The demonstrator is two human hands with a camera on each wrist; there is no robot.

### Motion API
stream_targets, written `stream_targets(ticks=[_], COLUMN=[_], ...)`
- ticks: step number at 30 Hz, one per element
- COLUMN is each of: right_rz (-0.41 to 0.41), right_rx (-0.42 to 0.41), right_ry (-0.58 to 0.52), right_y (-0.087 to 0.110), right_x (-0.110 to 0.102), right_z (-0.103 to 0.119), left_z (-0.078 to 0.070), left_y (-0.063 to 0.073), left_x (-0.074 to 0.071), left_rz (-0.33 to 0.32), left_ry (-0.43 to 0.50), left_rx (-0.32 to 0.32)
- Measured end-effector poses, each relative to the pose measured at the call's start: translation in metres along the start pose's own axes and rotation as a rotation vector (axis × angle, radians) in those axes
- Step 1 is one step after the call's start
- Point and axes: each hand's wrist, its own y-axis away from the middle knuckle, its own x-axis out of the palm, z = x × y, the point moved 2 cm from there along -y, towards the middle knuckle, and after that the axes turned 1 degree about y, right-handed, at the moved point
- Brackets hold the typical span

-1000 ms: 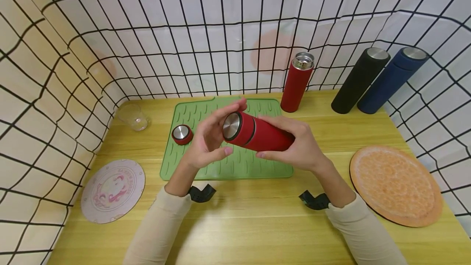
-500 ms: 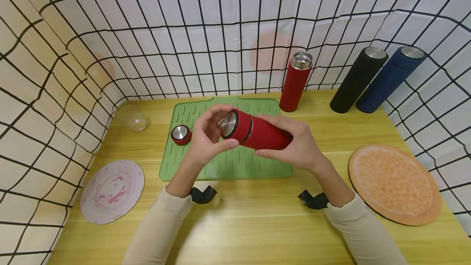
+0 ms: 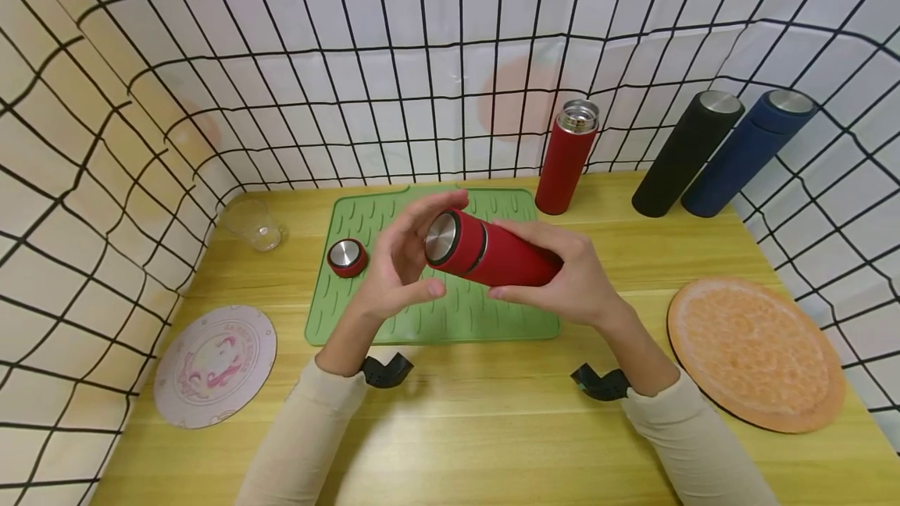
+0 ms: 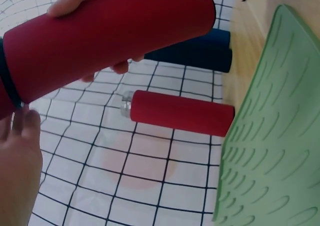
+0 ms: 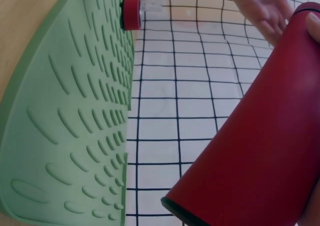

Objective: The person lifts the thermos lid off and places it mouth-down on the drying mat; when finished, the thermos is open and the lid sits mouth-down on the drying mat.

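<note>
In the head view my right hand (image 3: 571, 272) grips a red thermos (image 3: 516, 256) round its lower body, tilted with the cap end up to the left. Its red cap (image 3: 457, 242) has a brushed steel top, and a dark seam divides cap from body. My left hand (image 3: 399, 260) is beside the cap, thumb and fingers spread around it. The right wrist view shows the thermos (image 5: 255, 131) large, with the left hand (image 5: 260, 8) beyond its upper end. Below them lies a green ridged mat (image 3: 450, 318), with a loose red cap (image 3: 348, 257) on its left part.
At the back stand a red thermos without its cap (image 3: 566, 158), a black thermos (image 3: 685, 155) and a blue thermos (image 3: 748, 155). A clear glass (image 3: 256, 226) is at the left rear. Round mats lie at left (image 3: 214, 365) and right (image 3: 755, 354). Gridded cloth encloses the table.
Half a second ago my left thumb and fingers were closer round the held thermos's cap; now they are spread wider. The right hand keeps its grip, with only slight movement.
</note>
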Motion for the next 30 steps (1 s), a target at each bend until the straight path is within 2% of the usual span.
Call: stream_targets(ticks=[4,8,11,17,19,22,27,30], right_rz=[0.015,0.025,0.018,-0.004,-0.003,0.001,0.016,0.03], right_rx=[0.005,0.013,0.015,0.005,0.007,0.018,0.033,0.03], right_ry=[-0.022,-0.026,-0.017,0.033,0.04,0.03,-0.004,-0.023], right_y=[0.0002,0.0006,0.0009,0.0006,0.0007,0.0009,0.0011,0.001], right_x=[-0.0013,-0.0016,-0.0013,0.0011,0.0021,0.0024,-0.0003,-0.0016], right_z=[0.0002,0.0004,0.0003,-0.0006,-0.0014,-0.0021,-0.001,-0.0009], left_z=[-0.0015,-0.001,0.0003,0.0061,0.0072,0.0068,0.0018,-0.0011], left_y=[0.0008,0.0017,0.0018,0.0043,0.0045,0.0037,0.0018,0.0019], left_x=[0.0012,0.001,0.0002,0.0003,0.0009,0.0009,0.0017,0.0033], left_rz=[0.068,0.065,0.007,-0.199,-0.222,-0.189,-0.027,0.052], left_ry=[0.022,0.039,0.038,-0.008,-0.015,-0.006,0.027,0.045], left_rx=[-0.021,-0.04,-0.058,-0.153,-0.163,-0.129,-0.04,-0.023])
